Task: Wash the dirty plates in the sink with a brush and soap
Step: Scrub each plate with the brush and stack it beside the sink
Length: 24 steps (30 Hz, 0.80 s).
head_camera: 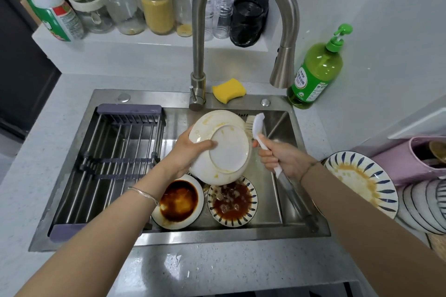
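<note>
Scrub step is just starting. Left grip (185, 152) is clasping a white round ceramic plate (226, 152) by the rim, tilting it above the stainless steel sink (284, 128). A second stained white plate (212, 119) is sitting right behind it. Right grip (282, 159) is clenching the white plastic-handled brush (257, 125), bristles at the plates' far edge. Sauce-caked plates (233, 200) are waiting in the basin. No suds showing, so the next move is probably soap from the green pump bottle (316, 67) on the worktop.

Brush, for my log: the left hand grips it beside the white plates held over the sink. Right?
Not quite. The head view shows the right hand gripping the brush; the left hand holds the plates over the sink.
</note>
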{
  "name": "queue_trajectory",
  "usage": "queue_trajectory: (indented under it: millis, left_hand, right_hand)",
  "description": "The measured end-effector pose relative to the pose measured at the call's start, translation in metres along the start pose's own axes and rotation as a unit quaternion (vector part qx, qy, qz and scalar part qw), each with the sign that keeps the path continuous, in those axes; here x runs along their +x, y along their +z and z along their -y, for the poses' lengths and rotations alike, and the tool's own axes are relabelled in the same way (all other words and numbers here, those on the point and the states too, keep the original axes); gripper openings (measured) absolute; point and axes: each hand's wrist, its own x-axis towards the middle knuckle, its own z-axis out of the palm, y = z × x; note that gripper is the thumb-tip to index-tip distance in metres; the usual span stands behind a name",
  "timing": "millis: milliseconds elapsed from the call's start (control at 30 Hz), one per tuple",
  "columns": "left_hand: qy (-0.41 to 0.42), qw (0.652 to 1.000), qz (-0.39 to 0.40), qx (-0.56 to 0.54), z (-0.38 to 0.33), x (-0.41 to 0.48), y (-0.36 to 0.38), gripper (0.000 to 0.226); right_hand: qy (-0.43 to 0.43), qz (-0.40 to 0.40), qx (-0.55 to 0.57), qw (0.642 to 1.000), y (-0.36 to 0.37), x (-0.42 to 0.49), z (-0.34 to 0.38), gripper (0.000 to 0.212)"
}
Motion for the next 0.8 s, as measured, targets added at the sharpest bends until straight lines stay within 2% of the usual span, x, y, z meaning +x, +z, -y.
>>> queue_trajectory:
  millis: [167,233,333,433,567,700,800]
  left_hand:
    - [-0.017,0.999,-0.024,-0.046,0.002,0.002,-0.009,0.062]
    - [-0.009,0.998,-0.026,-0.064,0.001,0.003,-0.007,0.061]
    - [-0.01,0.991,-0.049,-0.12,0.003,0.002,0.0,0.046]
    - [-0.031,0.979,-0.056,-0.196,0.01,0.002,0.006,0.04]
    - [-0.059,0.969,-0.047,-0.235,0.02,0.002,0.019,0.042]
    - [-0.053,0.975,-0.015,-0.214,0.022,-0.001,0.023,0.048]
    - [-0.022,0.987,0.043,-0.154,0.014,-0.002,0.01,0.053]
  right_hand:
    - [0.071,0.011,0.032,0.997,-0.009,-0.002,-0.046,0.031]
    - [0.047,0.001,0.074,0.996,-0.008,-0.002,-0.051,0.032]
    - [-0.03,-0.067,0.13,0.989,-0.006,0.003,-0.047,0.03]
    - [-0.075,-0.139,0.06,0.986,-0.004,0.008,-0.043,0.037]
    - [-0.092,-0.136,0.012,0.986,0.014,0.004,-0.035,0.058]
    - [-0.139,-0.169,-0.01,0.976,0.023,-0.005,-0.027,0.033]
    - [-0.167,-0.175,-0.102,0.965,0.017,-0.018,-0.015,0.031]
